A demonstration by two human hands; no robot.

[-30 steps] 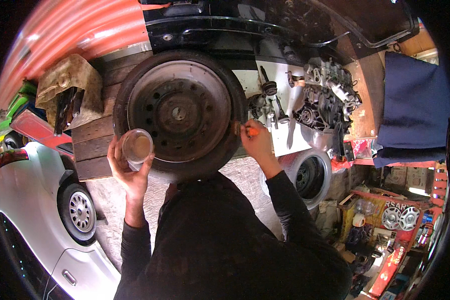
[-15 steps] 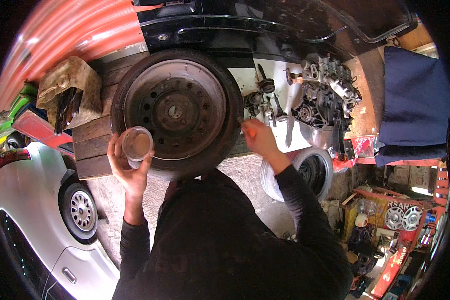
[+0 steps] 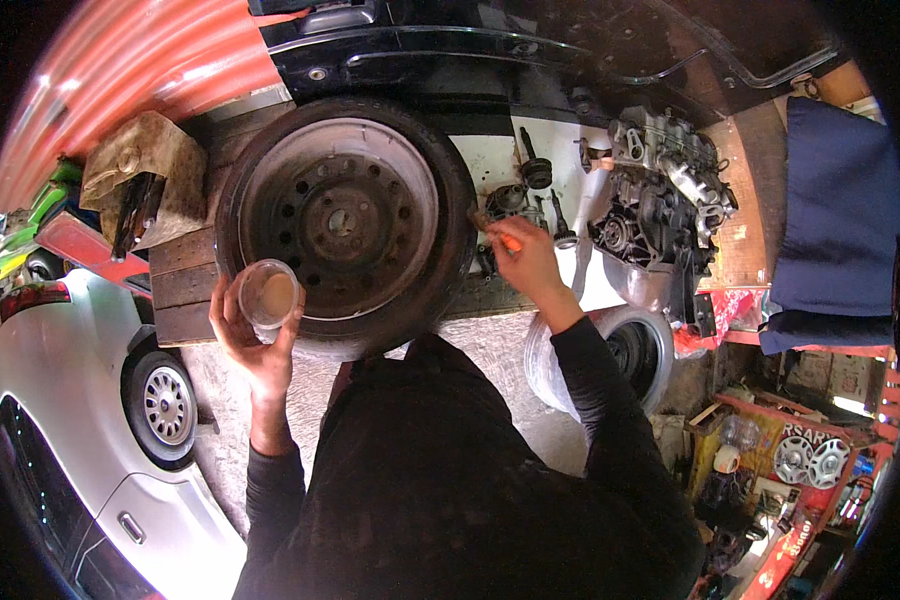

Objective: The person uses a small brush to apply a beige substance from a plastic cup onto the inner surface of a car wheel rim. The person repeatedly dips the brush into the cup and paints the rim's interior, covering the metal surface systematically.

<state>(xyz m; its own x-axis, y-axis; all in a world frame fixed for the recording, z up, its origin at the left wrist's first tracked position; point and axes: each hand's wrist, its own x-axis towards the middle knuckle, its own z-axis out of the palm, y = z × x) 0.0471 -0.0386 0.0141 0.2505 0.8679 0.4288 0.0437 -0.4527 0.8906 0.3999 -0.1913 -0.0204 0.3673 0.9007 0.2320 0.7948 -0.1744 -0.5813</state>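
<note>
Your brush (image 3: 511,243) is by the big wheel (image 3: 342,222).
The wheel lies on the bench (image 3: 183,285) — black tire (image 3: 457,205), rusty brown middle. Your left hand (image 3: 257,345) curls round a clear cup (image 3: 271,294); your right hand (image 3: 530,262) pinches the brush, hiding part — I can't tell if it touches.

2 arms (image 3: 610,410) extended; left grip (image 3: 254,345) cupped, right grip (image 3: 530,265) pinched.

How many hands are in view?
2: the left hand, holding a clear cup, at lower left of the tire; the right hand, holding a partly orange tool, to its right.
</note>
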